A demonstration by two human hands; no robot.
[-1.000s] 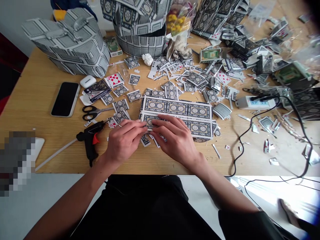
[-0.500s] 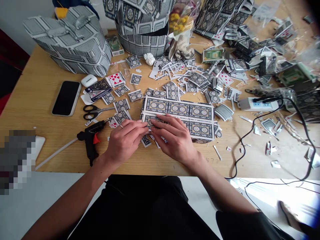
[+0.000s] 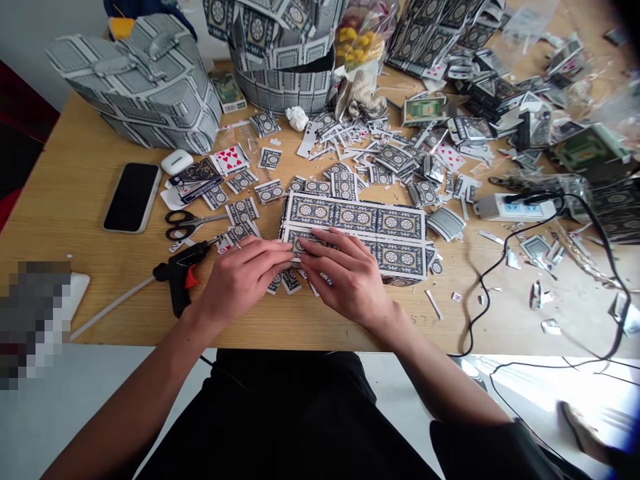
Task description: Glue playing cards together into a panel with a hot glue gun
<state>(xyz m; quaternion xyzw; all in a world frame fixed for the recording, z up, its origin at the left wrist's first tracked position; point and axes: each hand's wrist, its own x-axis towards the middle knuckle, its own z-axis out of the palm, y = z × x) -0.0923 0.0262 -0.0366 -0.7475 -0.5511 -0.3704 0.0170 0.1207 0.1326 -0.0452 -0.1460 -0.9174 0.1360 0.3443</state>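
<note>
A flat rectangular block covered with patterned playing cards (image 3: 401, 223) lies on the table before me. At its near left corner, my left hand (image 3: 243, 273) has its fingers pressed together on the edge. My right hand (image 3: 350, 277) rests over the near left part, fingers stretched across the top and thumb at the front edge. The two hands' fingertips almost meet and hide that corner. Left of my left hand lie a black hot glue gun (image 3: 179, 279) with a long glue stick and black-handled scissors (image 3: 183, 225). Cut card pieces (image 3: 243, 211) lie around the block.
Woven card baskets (image 3: 150, 87) stand at the back of the wooden table (image 3: 60, 200). A phone (image 3: 133, 198) and white earbud case (image 3: 177, 162) lie at left. Card scraps (image 3: 395, 158) spread behind the block. A power strip (image 3: 515, 208) with black cables lies right.
My left hand has shifted slightly left and its wrist has dropped over the glue gun's handle. My right hand stays almost in place on the block.
</note>
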